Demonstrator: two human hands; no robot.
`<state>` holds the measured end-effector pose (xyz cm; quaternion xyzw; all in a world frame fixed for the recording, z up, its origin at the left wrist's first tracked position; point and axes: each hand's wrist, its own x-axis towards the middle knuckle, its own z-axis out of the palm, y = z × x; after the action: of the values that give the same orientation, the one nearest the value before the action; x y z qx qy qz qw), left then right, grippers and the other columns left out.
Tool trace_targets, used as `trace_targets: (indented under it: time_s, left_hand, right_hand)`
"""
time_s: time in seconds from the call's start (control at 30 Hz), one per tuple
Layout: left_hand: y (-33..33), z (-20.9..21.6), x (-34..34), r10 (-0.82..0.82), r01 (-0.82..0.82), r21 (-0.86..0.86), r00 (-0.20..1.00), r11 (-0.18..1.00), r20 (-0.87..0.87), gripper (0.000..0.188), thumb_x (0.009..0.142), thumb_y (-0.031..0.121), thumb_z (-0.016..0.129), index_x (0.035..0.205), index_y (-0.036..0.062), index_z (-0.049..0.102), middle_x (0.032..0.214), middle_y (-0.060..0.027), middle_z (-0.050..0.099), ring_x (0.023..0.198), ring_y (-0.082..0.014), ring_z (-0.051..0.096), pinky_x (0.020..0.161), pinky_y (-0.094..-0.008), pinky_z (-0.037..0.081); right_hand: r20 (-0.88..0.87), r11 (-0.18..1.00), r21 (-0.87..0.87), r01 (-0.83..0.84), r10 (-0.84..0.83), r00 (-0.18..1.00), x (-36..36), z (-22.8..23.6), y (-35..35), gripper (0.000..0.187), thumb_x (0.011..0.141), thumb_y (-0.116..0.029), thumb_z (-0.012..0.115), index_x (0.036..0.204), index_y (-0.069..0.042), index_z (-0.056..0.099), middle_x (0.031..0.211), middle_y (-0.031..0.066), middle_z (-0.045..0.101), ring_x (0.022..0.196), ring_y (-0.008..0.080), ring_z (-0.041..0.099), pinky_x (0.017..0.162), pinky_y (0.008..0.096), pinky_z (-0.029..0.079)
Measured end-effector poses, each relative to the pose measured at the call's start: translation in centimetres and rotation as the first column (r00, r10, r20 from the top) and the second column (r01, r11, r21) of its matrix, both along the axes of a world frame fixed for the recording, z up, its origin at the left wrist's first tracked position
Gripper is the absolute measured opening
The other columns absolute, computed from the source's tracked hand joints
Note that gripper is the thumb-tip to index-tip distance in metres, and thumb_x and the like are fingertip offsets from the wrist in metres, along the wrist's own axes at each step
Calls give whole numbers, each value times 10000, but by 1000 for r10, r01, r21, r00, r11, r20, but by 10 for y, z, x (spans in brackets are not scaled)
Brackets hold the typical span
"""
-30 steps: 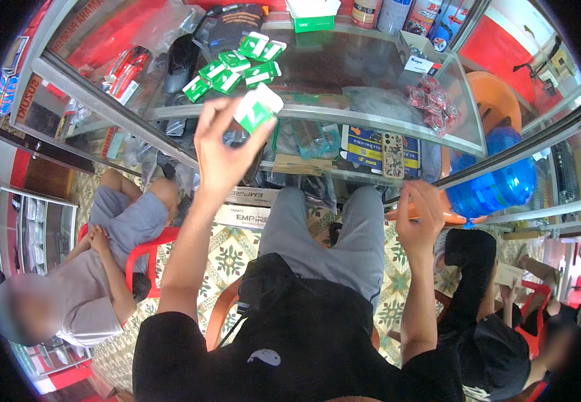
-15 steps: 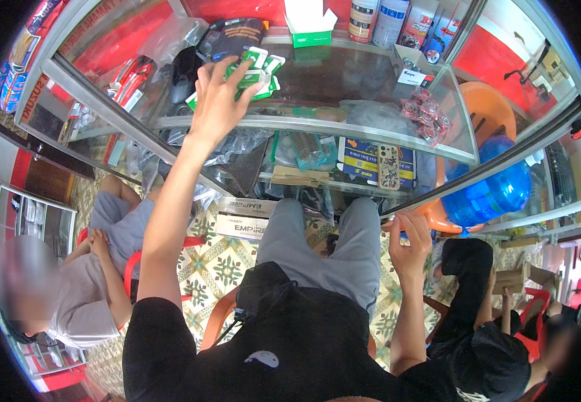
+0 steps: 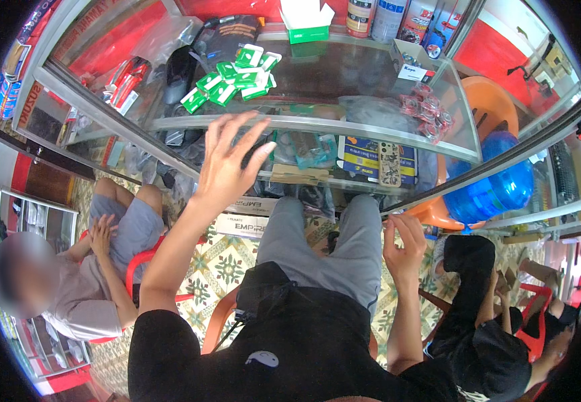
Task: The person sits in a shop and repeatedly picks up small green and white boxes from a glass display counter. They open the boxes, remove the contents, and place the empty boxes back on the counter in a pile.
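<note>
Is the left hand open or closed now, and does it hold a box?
Open: the left hand spreads its fingers, holding nothing, near the green-and-white boxes.

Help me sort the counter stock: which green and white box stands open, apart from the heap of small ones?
The larger green and white box at the far edge of the glass counter: its white flaps stand open, while the small boxes lie closed in a heap.

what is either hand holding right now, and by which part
Nothing is held. The left hand is open with fingers spread below the green and white packets; the right hand is empty too.
</note>
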<state>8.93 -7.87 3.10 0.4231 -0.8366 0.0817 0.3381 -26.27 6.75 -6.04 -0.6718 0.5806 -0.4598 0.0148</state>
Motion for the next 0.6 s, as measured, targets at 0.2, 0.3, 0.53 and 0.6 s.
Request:
trace_targets:
  time_s: [0.2,0.3,0.53,0.6]
  left_hand:
    - [-7,-2,32,172,-171,12,983,985,-70,484,987,204,773,1439,69,664,1425,-143,638,1273,-379,553,1131,-491,444]
    - [-11,1,44,237,-237,2,968,971,-80,487,996,231,775,1433,49,657,1406,-168,640,1270,-382,555,1120,-487,451]
    - [-24,2,61,322,-325,-14,942,946,-90,538,1007,284,772,1444,8,623,1397,-206,646,1272,-406,559,1133,-502,437]
    - [-26,2,63,329,-332,-11,940,943,-92,545,1005,289,774,1445,7,619,1395,-207,648,1273,-411,558,1132,-504,437]
  right_hand:
    - [11,1000,10,-12,12,1000,6,-6,3,117,892,104,732,998,56,741,986,171,754,907,332,719,821,399,564]
    - [19,1000,18,-14,14,1000,6,-9,5,114,895,103,730,997,56,739,987,170,755,908,330,720,820,396,565]
    - [29,999,42,-10,9,1000,7,-12,11,128,872,100,738,989,48,730,993,166,750,920,361,710,831,429,568]
    - [30,999,42,-10,8,1000,8,-12,12,127,872,101,738,988,48,729,992,166,749,921,362,709,833,430,568]
